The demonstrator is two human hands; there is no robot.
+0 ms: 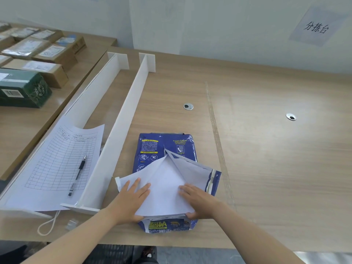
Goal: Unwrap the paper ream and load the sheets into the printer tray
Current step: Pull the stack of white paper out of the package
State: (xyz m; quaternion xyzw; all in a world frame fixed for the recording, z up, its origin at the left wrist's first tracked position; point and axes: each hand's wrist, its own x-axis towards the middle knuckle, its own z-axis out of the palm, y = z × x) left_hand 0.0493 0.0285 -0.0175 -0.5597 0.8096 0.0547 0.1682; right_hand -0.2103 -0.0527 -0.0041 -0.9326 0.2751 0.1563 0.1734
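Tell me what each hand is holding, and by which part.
The left hand and right hand both hold the paper stack by its near end, fingers flat on top, thumbs at the near edge.

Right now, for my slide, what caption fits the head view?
Left hand and right hand grip a half-unwrapped paper ream on a wooden table.
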